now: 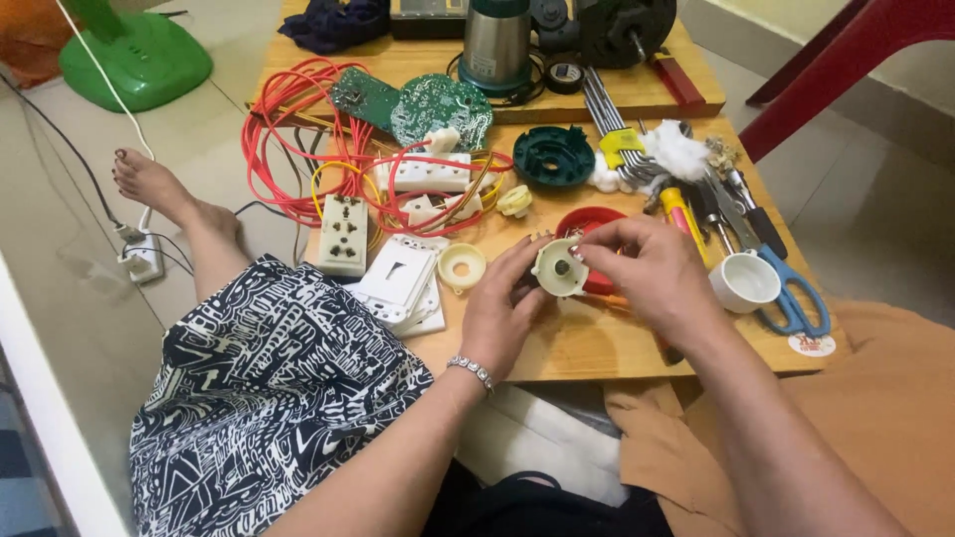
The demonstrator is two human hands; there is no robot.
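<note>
We hold a small cream round plastic part with a dark centre [559, 267] above the wooden counter [587, 343], left hand [502, 308] curled under it, right hand [642, 268] pinching its rim. A loose grip could drop it among the tangled red wires [298, 129] and blue-handled scissors [791, 293].
</note>
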